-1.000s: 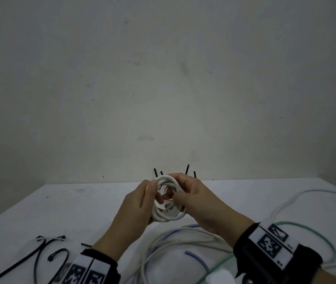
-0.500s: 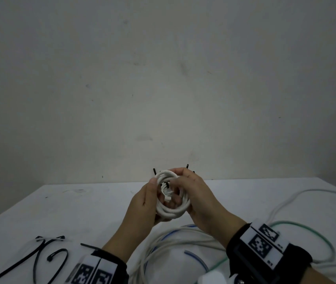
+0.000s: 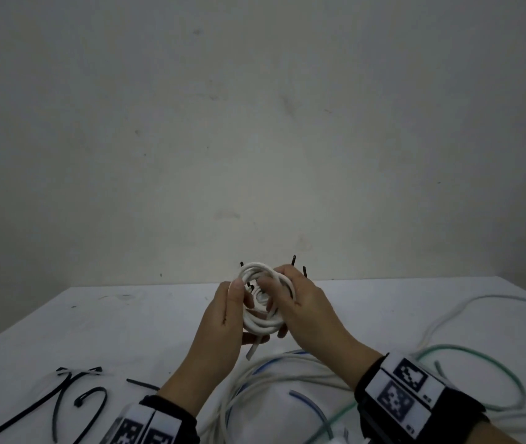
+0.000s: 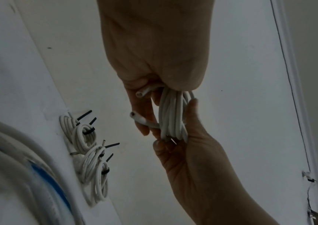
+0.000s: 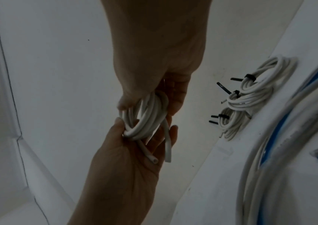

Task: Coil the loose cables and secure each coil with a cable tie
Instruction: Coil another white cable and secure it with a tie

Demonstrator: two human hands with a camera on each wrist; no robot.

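Both hands grasped the white coil (image 3: 263, 318) above the table's (image 3: 95, 325) middle: left hand (image 3: 223, 318) pinching one side, right hand (image 3: 303, 302) curled round the other.

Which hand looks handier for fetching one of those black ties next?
Probably the left hand: the loose black cable ties lie on its side of the table, while the right hand also grips the white coil.

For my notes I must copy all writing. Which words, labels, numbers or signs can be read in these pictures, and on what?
No readable words or numbers.
Right wrist band: black-and-white square code patterns; tiny marks beside them too small to read.
Left wrist band: code patterns only.
White cable coil: no print visible.
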